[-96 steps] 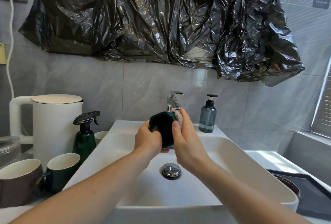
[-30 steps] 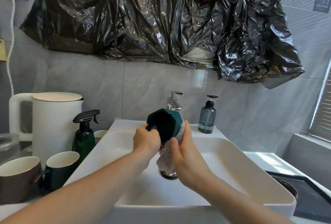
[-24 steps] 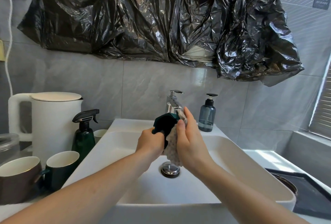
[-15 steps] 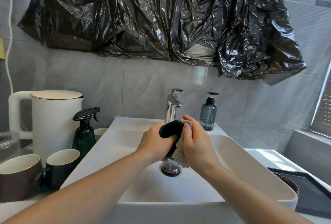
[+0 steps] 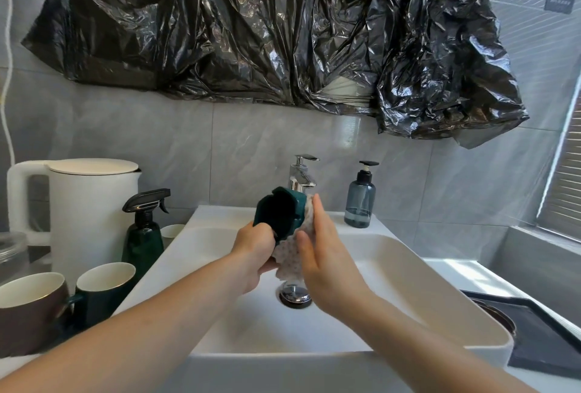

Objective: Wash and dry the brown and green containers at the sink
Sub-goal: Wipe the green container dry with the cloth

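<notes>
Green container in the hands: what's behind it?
A white textured cloth, pressed against the green container by the right hand; the left hand grips its lower rim. The faucet's base is hidden.

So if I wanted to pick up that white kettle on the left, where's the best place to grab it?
By the handle loop on the white kettle, coming from the left. The kettle stands upright and the loop faces outward, while a spray bottle and mugs crowd its right and front.

The tabletop (image 5: pixel 19 364) carries a white basin (image 5: pixel 440 307). Left of it stand a white kettle (image 5: pixel 91 210), a green spray bottle (image 5: pixel 143 235), a brown mug (image 5: pixel 30 311) and a green mug (image 5: pixel 103 289). A dark tray (image 5: pixel 540 342) lies on its right.
</notes>
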